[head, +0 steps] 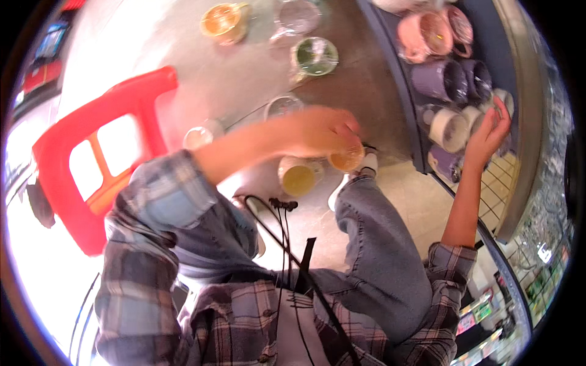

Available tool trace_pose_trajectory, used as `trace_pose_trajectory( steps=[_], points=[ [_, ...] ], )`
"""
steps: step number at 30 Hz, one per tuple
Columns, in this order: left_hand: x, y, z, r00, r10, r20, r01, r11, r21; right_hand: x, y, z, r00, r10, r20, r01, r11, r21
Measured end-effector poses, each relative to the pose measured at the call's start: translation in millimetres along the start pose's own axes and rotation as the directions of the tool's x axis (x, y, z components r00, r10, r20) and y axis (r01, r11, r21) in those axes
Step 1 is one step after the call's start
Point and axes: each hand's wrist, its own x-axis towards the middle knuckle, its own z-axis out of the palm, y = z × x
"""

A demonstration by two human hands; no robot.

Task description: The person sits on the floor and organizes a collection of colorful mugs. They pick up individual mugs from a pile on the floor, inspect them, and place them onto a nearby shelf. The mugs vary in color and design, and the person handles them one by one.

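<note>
My left hand (336, 130) reaches across the middle, blurred, with its fingers closed on a small orange-yellow mug (346, 158). My right hand (490, 126) is over the shelf at the right, its fingers extended and apart, beside cream mugs (448, 130); it holds nothing visible. Purple mugs (439, 80) and pink mugs (425, 36) lie on their sides farther along the shelf. On the floor stand a yellow mug (297, 177), a green mug (316, 56), an orange-yellow mug (224, 20) and a pale mauve mug (297, 18), several in clear wrap.
A red plastic stool (103, 110) stands on the floor at the left. The shelf's dark edge (398, 73) runs along the right, with a wire rack (501, 176) nearby. My legs and shoes are close to the mugs. A black cord with earphones (284, 205) hangs before me.
</note>
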Motion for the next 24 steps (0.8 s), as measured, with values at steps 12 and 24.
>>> trace_pose_trajectory(
  steps=[12, 24],
  points=[
    [-155, -153, -100, 0.548, -0.251, -0.798, 0.287, 0.952, -0.103, -26, -192, 86, 0.235, -0.403, 0.884, 0.165, 0.913, 0.372],
    [-159, -163, -105, 0.635, -0.351, -0.688, 0.446, 0.894, -0.044, -131, -236, 98, -0.071, -0.578, 0.813, 0.19, 0.792, 0.58]
  ],
)
